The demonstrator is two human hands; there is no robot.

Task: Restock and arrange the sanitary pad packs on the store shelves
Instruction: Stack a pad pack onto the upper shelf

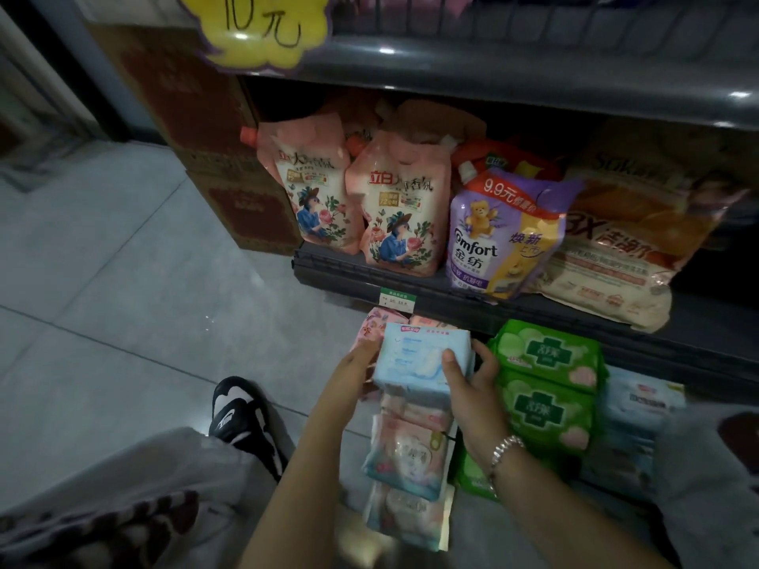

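1. Both hands hold a light blue pad pack at the bottom shelf: left hand grips its left edge, right hand clamps its right side.
2. It sits atop a row of pink pad packs, just beside the green pad packs.

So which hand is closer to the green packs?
The right hand. It holds the blue pack's right side, right beside the green packs. The left hand holds the far side.
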